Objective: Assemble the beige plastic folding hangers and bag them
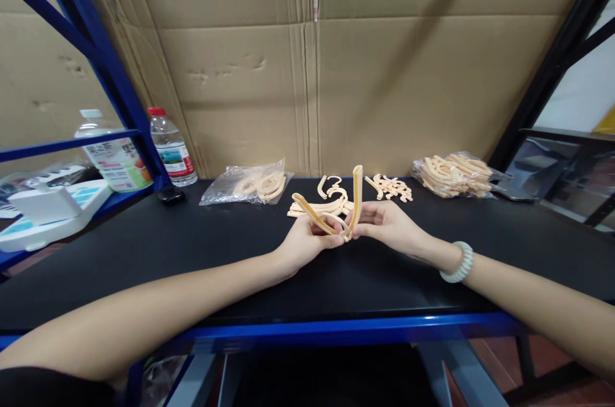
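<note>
Both hands hold a beige plastic folding clothes hanger (357,197) over the middle of the table, its two long arms spread in a V that points upward. My left hand (307,240) is closed around the lower part of the left arm, thumb near the joint. With closed fingers, my right hand (384,224) grips the foot of the upright right arm. The joint low between the hands is partly covered by fingers. Just behind the hands lie loose beige hanger arms (298,209), partly hidden. Farther back are a hanger hook (335,181) and a pile of small hooked pieces (391,188).
On the black table (230,234) lie a clear bag of beige parts (259,184) at back left and a fuller bag (451,175) at back right. A red-capped bottle (173,150) and a larger labelled bottle (115,154) stand left. Cardboard (384,86) walls the back.
</note>
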`<state>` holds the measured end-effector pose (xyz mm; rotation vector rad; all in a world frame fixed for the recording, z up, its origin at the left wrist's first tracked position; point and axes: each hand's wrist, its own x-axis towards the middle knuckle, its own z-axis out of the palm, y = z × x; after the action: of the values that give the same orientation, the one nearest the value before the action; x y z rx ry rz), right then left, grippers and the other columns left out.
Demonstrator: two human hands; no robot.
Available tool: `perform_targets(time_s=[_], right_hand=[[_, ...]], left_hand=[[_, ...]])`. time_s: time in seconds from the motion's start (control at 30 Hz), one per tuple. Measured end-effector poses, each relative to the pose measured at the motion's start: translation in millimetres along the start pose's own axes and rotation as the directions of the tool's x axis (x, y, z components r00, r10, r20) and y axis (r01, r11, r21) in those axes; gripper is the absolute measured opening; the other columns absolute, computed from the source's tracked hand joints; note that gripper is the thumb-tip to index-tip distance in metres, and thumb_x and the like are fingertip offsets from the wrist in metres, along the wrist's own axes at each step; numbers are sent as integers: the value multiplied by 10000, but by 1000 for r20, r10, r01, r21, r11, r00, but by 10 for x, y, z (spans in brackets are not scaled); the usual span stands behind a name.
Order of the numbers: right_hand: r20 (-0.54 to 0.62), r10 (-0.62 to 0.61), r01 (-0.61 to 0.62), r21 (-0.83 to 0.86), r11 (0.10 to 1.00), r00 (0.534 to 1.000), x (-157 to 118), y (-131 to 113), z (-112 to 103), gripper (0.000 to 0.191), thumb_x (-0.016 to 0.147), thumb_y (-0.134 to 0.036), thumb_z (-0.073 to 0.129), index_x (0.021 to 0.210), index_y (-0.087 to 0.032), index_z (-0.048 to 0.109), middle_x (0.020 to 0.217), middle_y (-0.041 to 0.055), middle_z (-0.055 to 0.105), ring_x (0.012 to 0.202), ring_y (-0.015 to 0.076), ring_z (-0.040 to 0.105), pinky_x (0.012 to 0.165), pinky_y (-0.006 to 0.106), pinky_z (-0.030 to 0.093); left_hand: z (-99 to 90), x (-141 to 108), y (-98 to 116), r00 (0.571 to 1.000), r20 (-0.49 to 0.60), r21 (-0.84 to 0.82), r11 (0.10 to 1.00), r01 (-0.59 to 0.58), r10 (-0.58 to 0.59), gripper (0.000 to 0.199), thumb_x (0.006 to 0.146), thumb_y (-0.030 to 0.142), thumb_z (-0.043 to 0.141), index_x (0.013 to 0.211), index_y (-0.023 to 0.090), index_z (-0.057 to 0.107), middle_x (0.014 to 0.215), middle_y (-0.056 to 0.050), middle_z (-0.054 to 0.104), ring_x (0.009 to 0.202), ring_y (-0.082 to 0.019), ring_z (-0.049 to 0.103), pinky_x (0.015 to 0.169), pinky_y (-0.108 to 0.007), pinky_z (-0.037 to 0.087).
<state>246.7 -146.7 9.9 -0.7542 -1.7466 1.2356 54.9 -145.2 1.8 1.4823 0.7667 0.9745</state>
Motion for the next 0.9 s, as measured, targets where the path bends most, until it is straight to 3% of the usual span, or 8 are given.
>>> perform_targets(time_s=[0.17, 0.63, 0.9], right_hand=[[40, -18, 19, -24, 1000, 999, -9, 0, 0, 143, 680, -235, 756, 780, -171, 677, 823, 26, 696, 816, 180, 671, 836, 355, 539], [-29, -121, 118, -77, 990, 992, -57, 23, 78, 177, 687, -326, 779, 763, -188, 699, 807, 33, 700, 774, 196, 682, 794, 374, 566], [-73, -114, 105, -127, 986, 991, -91, 14, 146, 188, 697, -351, 773, 725, -189, 683, 814, 39, 694, 776, 208, 680, 796, 388, 564]], left_hand=[[20, -11, -7, 1000, -23, 11, 1000, -10, 10, 147, 548, 123, 756, 635, 137, 639, 643, 9, 641, 639, -128, 582, 682, -267, 450], [85, -57, 21, 992, -125, -24, 999, -24, 21, 142, 510, 93, 712, 566, 153, 597, 602, 28, 615, 588, -122, 540, 621, -266, 424], [112, -111, 25, 978, -209, -27, 1000, -10, 4, 113, 520, 88, 685, 576, 151, 611, 597, 24, 602, 617, -125, 532, 653, -263, 413]])
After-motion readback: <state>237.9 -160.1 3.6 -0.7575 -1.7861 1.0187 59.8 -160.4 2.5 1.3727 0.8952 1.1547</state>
